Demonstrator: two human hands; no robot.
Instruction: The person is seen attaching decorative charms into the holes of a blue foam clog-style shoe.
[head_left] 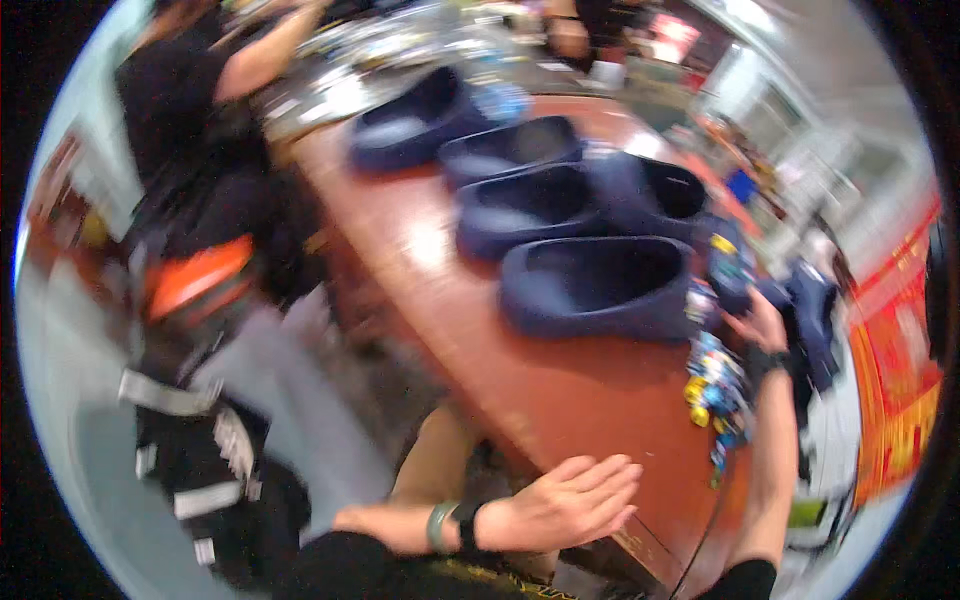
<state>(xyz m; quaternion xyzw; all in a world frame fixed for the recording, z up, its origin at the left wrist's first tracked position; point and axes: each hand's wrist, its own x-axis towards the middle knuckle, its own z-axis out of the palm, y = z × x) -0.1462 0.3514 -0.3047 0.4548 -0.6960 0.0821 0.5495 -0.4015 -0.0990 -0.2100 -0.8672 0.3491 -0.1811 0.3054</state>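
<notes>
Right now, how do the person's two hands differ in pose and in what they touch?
The left hand lies open and flat, fingers together, near the edge of the brown table, holding nothing. The right hand is raised farther away, at a dark blue clog; blur hides its grip. Colourful charms lie beside it. Both wrists wear dark bands.

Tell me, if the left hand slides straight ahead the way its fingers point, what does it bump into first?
Probably the colourful bunch of small charms. The left hand points right across bare table; depth is blurry.

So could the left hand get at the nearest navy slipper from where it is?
Probably yes: the left hand lies flat and empty at the table edge, with only bare red tabletop between it and the nearest navy slipper.
</notes>
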